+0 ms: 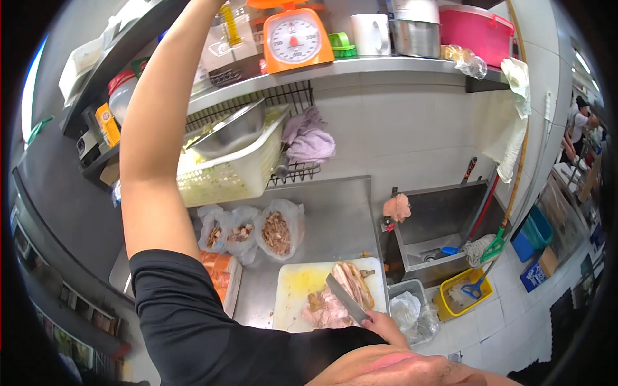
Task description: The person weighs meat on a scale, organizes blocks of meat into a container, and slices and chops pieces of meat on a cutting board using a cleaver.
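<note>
My right hand (385, 327) is closed around the handle of a knife (346, 299). Its broad blade lies over pieces of cooked-looking meat (328, 309) on a white cutting board (291, 289). A larger chunk of meat (356, 283) rests just beyond the blade. My left arm (154, 148) reaches up past the upper shelf, and its hand is cut off by the top edge of the view. Several clear plastic bags (277, 228) of cut meat stand on the steel counter (328, 222) behind the board.
Overhead, a steel shelf (386, 66) carries an orange scale (296, 40), a white mug (371, 35) and a pink tub (473, 35). Under it hangs a rack with a white basket (248, 174) and a metal bowl (232, 132). A sink (444, 219) and yellow bucket (463, 293) are at right.
</note>
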A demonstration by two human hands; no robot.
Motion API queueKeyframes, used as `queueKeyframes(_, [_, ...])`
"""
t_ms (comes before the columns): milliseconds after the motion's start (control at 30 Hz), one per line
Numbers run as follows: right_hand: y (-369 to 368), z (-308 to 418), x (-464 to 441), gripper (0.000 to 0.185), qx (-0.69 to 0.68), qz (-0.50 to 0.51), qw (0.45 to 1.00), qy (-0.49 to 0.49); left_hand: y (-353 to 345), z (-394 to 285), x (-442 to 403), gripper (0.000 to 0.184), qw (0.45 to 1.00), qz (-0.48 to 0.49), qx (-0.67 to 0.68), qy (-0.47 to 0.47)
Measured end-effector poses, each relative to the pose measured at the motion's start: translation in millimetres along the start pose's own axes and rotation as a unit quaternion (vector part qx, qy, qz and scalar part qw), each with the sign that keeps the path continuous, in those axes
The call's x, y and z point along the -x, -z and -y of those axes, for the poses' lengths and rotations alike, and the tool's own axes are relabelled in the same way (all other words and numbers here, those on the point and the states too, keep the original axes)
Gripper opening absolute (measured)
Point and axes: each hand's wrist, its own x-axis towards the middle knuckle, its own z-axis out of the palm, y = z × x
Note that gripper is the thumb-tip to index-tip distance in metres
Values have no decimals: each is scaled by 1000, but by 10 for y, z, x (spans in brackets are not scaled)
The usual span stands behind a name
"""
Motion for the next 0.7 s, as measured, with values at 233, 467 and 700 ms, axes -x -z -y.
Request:
queueKeyframes(233, [-113,114,-5,29,47,-53,995,64,367,-1178,2287,71,999,10,25,-46])
queueKeyframes(467, [-186,377,133,34,27,20,999,22,-240,-2281,5258,75,937,30,73,340])
queueKeyframes(700, [-505,631,174,25,50,104,991,-70,-824,-3567,7070,61,524,-225,201,797])
